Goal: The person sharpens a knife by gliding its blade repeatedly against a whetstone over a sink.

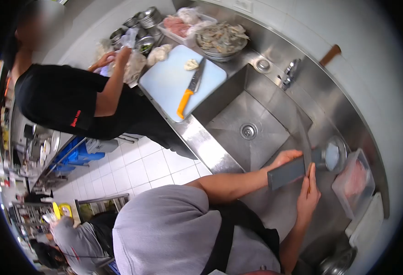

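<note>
My right hand [308, 189] is closed round the handle of a knife. The knife's long blade [303, 137] lies across a dark grey whetstone [286, 174] and points away over the sink. At the stone's far long edge is my left hand [285, 157], with its fingers gripping the stone close to the blade; part of that hand is hidden behind the stone. Just past the stone's right end stands a metal bowl [342, 153] with something pale in it. The steel sink [229, 123] with its drain lies beyond my hands.
A white cutting board [165, 82] holds a yellow-handled knife [187, 98] and a pale lump of food. Behind it are a bowl of shrimp [222, 39] and a meat tub [183, 27]. Another tub [353, 183] sits right. A co-worker [68, 98] handles plastic bags at left.
</note>
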Motion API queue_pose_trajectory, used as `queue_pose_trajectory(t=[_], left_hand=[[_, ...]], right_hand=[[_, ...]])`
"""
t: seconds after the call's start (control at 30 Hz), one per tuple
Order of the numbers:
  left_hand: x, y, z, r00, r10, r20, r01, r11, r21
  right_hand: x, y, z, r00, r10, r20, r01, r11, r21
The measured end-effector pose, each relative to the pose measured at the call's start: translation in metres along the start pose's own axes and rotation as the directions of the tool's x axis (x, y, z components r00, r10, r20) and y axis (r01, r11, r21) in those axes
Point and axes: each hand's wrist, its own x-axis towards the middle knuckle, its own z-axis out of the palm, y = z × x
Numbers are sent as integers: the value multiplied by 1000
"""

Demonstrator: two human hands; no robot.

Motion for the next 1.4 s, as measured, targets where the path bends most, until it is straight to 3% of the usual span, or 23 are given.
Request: queue_pose_trajectory(t=[0.1,0.17,0.2,0.23,0.3,0.37,0.47,0.53,0.6,0.67,0.7,0.73,0.8,0.87,0.93,1.0,1.03,1.07,1.13,1.2,1.27,1.37,1.4], left_hand=[[-5,18,-18,954,94,286,-102,995,15],[-18,27,11,1000,24,7,-25,995,99],[-11,37,-23,993,-68,98,75,995,-70],[-13,36,-8,1000,16,-17,-16,1000,3],[-7,36,20,991,73,-114,-60,992,112],[-11,36,26,992,55,-116,-57,998,-17],[-13,34,14,997,27,-76,-13,983,182],[-12,36,12,1000,-11,-25,15,988,153],[-18,31,11,984,46,-174,-54,998,-44],[-18,30,3,997,-27,-71,19,993,-115],[-17,31,0,998,-43,-55,45,998,41],[-17,32,2,997,-59,-43,66,978,197],[-13,36,7,999,11,-42,-3,981,196],[-18,39,12,1000,-8,-7,9,990,143],[-19,39,4,983,29,-179,-22,999,37],[-15,38,-7,998,30,58,-41,982,186],[-17,40,6,993,11,-120,17,973,229],[-16,41,9,993,15,-121,13,973,230],[-18,46,13,980,87,-177,-49,977,208],[-19,51,6,966,106,-234,-63,981,182],[-19,56,-12,992,62,-111,-64,998,-17],[-19,58,17,963,173,-205,-149,980,129],[-21,63,13,962,175,-209,-149,980,132]], right_hand=[[11,-11,10,993,118,2,-118,993,-16],[8,-26,18,984,139,110,-126,985,-122],[4,-35,21,980,88,180,-48,975,-219],[4,-35,16,963,30,269,53,953,-297],[20,10,7,991,61,121,-32,973,-228],[19,15,8,997,74,-8,-75,988,-134],[22,-3,18,998,56,30,-46,960,-275],[9,-12,18,981,-86,176,126,964,-233],[20,15,11,992,-110,67,122,971,-205],[37,6,-5,904,384,187,-285,868,-407],[26,9,16,980,169,101,-143,965,-220],[16,0,23,980,173,99,-148,965,-217],[2,-10,32,986,-144,89,153,984,-94],[3,20,23,993,-111,48,113,992,-58],[23,22,0,929,347,129,-311,921,-234],[17,-8,9,872,448,197,-390,879,-274],[5,-18,17,942,262,209,-209,947,-245],[0,-20,24,974,64,218,-17,977,-212],[-19,27,16,991,-16,132,34,990,-140],[-15,58,-9,893,422,157,-398,903,-164],[1,13,-9,776,585,237,-495,797,-346],[-33,4,13,978,83,189,-46,981,-190],[-39,21,2,978,83,190,-48,981,-185]])
